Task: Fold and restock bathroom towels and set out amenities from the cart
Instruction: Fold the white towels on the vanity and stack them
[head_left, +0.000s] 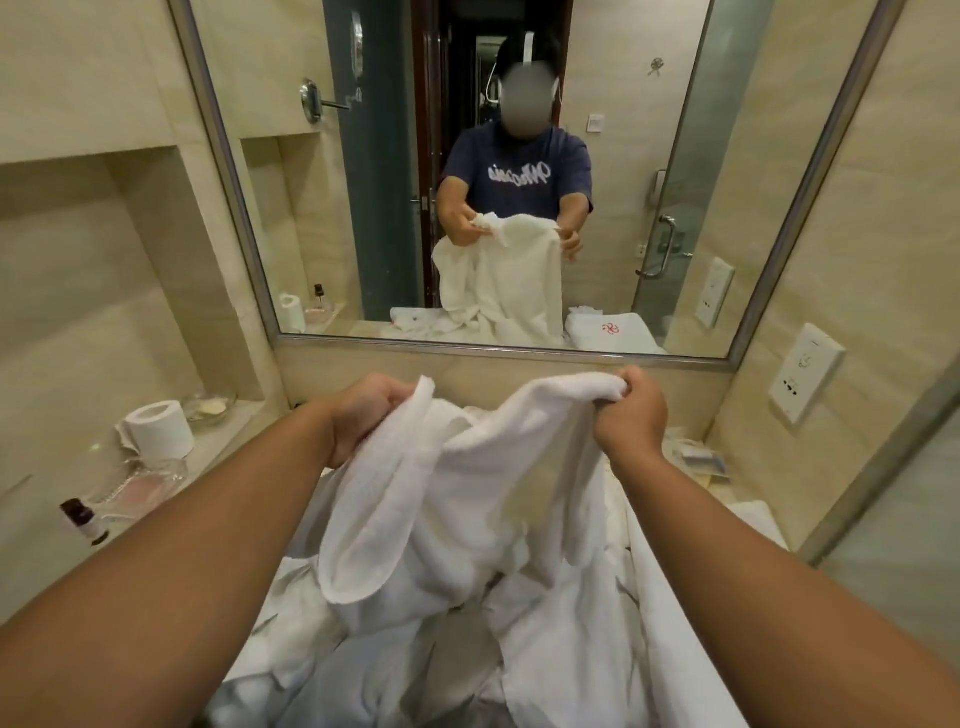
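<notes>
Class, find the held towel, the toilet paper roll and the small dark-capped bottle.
towel (457, 499): head view, its draped middle.
toilet paper roll (161, 431): head view, its outer wrap.
small dark-capped bottle (84, 520): head view, its middle.

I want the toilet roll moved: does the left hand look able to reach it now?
Probably not yet: the left hand grips the towel, though nothing stands between it and the toilet roll.

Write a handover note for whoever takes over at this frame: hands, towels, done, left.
Left hand grips the white towel's top edge; right hand pinches it too, towel hanging unfolded over the heap of white linen.
Done: one folded monogrammed towel, seen in the mirror, at right.
Left: fold this towel and the heap, then restock; toilet roll and small bottle sit at left.
</notes>
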